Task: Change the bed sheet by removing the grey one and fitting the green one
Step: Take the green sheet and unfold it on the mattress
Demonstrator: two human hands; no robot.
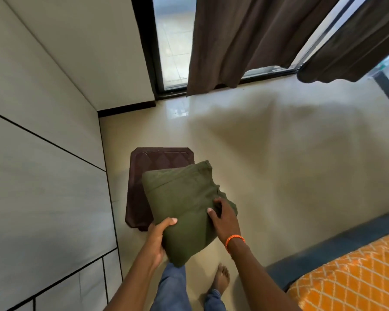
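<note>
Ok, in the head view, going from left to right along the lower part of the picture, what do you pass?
Panelled wall → brown stool → left hand → folded green sheet → right hand → orange bracelet → orange patterned mattress.

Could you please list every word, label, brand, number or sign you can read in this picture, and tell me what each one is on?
There is no readable text in this view.
The folded green sheet, held in both hands, shows no tag or print.
The brown stool under it bears only a moulded diamond pattern.
The orange mattress carries a pale lattice pattern, no lettering.
The orange wristband is plain.
</note>
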